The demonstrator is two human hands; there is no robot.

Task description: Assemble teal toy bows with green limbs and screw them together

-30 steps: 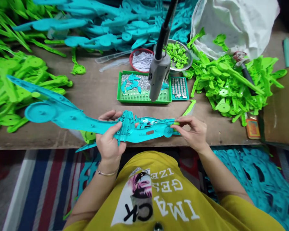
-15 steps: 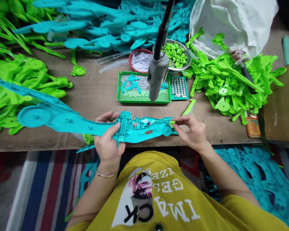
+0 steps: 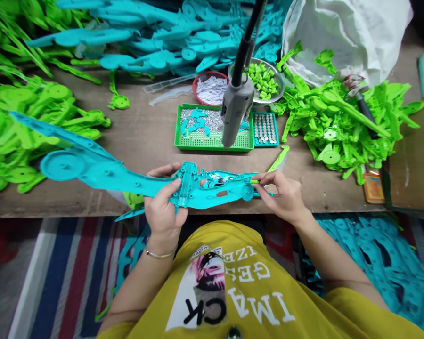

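A long turquoise plastic toy shell [image 3: 141, 184] lies across my left hand [image 3: 166, 202], whose fingers and thumb are wrapped round its narrow middle. It reaches out to the left, with a round disc near that end. Toward its right end an open hollow shows small parts and wiring, too small to make out. My right hand [image 3: 281, 193] is at that right end. Its thumb and fingertips pinch a small lime-green plastic piece [image 3: 255, 181] against the shell's tip; most of the piece is hidden by the fingers.
A grey electric screwdriver [image 3: 236, 113] hangs over a green tray [image 3: 214, 144] of screws and turquoise bits. Beside it stand a small tray of round metal cells [image 3: 265, 128], a red basket [image 3: 198, 96] and a metal bowl [image 3: 281, 87]. Lime-green parts [image 3: 339, 122] are heaped right, others [image 3: 28, 122] left.
The shell's left end has swung slightly to the right and down in the view. The whole scene is shifted a little to the right. Both hands keep their hold.
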